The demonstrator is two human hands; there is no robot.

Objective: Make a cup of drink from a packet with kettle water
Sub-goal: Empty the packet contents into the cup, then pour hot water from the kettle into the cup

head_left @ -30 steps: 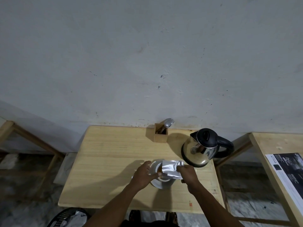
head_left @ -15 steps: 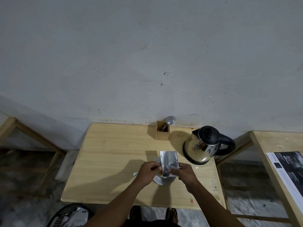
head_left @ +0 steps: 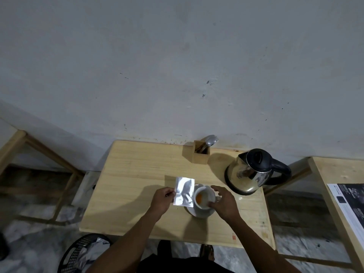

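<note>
A white cup (head_left: 204,198) with orange powder in its bottom stands on a white saucer (head_left: 199,213) near the front of the wooden table (head_left: 137,174). My left hand (head_left: 162,200) pinches a silver foil packet (head_left: 184,191), held upright just left of the cup. My right hand (head_left: 223,201) curves around the right side of the cup, fingers spread, at or very near its wall. A steel kettle (head_left: 250,172) with a black lid and handle stands at the table's right, behind my right hand.
A small wooden holder (head_left: 201,155) with a metal spoon (head_left: 210,140) stands at the back edge by the wall. A black mesh bin (head_left: 78,255) holding crumpled foil sits on the floor front left. Another wooden table (head_left: 338,174) with a printed sheet (head_left: 350,205) is on the right.
My right hand has let go of the packet and moved right to the cup. My left hand has carried the packet left, off the cup, which now shows orange powder.
</note>
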